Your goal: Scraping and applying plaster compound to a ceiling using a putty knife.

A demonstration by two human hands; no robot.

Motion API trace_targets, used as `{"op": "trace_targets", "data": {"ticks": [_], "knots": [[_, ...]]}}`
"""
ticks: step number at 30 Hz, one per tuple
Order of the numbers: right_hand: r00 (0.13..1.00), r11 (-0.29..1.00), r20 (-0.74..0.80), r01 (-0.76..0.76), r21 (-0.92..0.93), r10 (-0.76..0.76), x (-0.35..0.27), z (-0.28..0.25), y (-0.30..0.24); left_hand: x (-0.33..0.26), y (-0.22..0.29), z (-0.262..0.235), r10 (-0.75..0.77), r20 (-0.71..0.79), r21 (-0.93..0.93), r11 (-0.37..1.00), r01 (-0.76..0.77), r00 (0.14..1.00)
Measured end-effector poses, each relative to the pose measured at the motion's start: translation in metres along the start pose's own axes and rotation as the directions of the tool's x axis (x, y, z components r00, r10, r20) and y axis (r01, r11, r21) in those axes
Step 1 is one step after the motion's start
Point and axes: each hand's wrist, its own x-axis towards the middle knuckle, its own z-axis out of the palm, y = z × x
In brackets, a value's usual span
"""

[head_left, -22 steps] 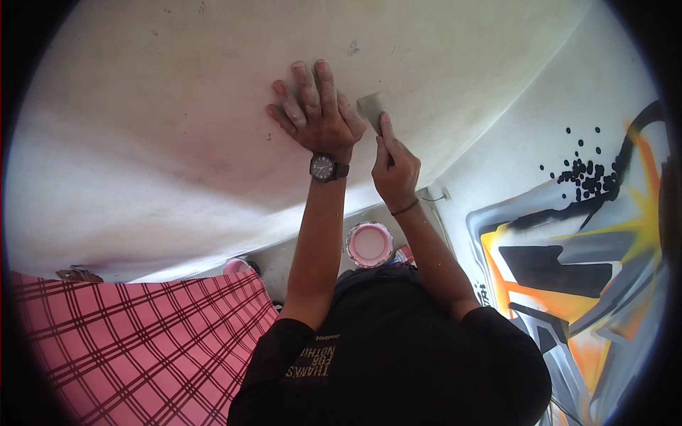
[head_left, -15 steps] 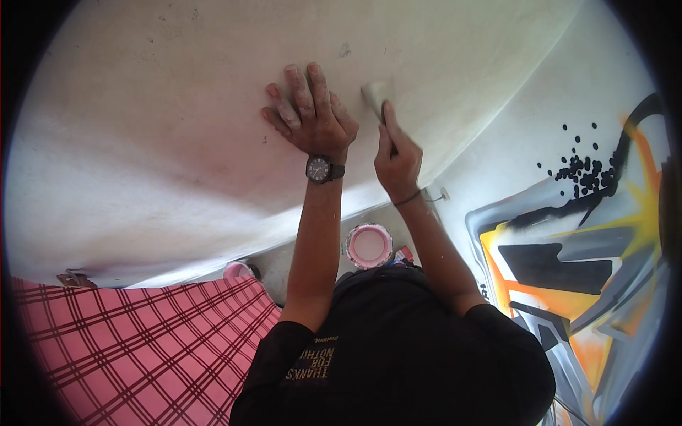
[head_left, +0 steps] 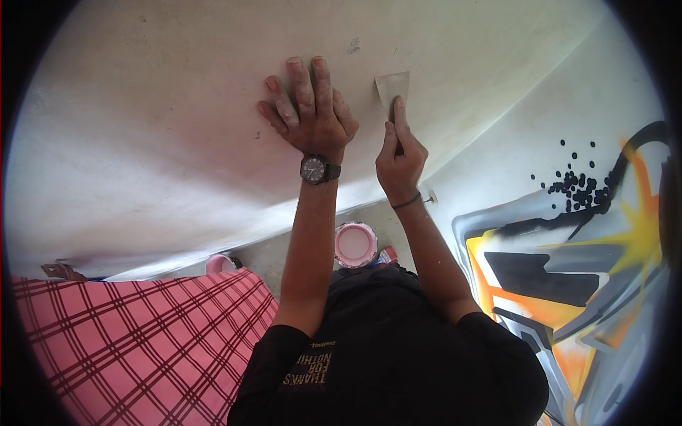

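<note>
My left hand (head_left: 310, 110) lies against the pale wall (head_left: 199, 85) with its fingers spread, and it holds nothing. Whitish dust coats the fingers, and a dark watch (head_left: 317, 169) is on that wrist. To its right, my right hand (head_left: 402, 157) is closed round a putty knife (head_left: 393, 86). The index finger stretches along the flared blade, whose wide edge points up the wall. The handle is hidden in the palm. A small dark mark (head_left: 354, 46) shows on the wall between the hands, a little higher up.
Below my forearms, a pink bucket (head_left: 355, 244) of pale material stands on the floor beside a red-and-white packet (head_left: 388, 255). A second pink container (head_left: 220, 264) is further left. Pink plaid cloth (head_left: 149, 341) spreads at lower left. A painted mural wall (head_left: 568, 241) adjoins on the right.
The putty knife, blurred before, is now sharp, its blade turned flatter to view and slightly further right. My left hand keeps its place on the wall. The whole view has shifted a little.
</note>
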Motion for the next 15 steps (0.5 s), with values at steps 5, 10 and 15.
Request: {"op": "trace_targets", "data": {"ticks": [5,10,15], "knots": [[0.997,0.998,0.074,0.042,-0.044,-0.039,-0.027,0.0,0.017,-0.001,-0.008,-0.001,0.004,-0.038,-0.003,1.0,-0.004,0.999],[1.0,1.0,0.004,0.009,0.009,-0.009,0.001,0.005,-0.011,0.0,-0.008,-0.007,-0.008,-0.006,-0.024,1.0,0.008,1.0],[0.998,0.998,0.036,0.061,-0.014,-0.06,-0.018,0.002,0.012,0.0,-0.007,-0.002,0.017,-0.028,-0.017,1.0,-0.017,0.999]]}}
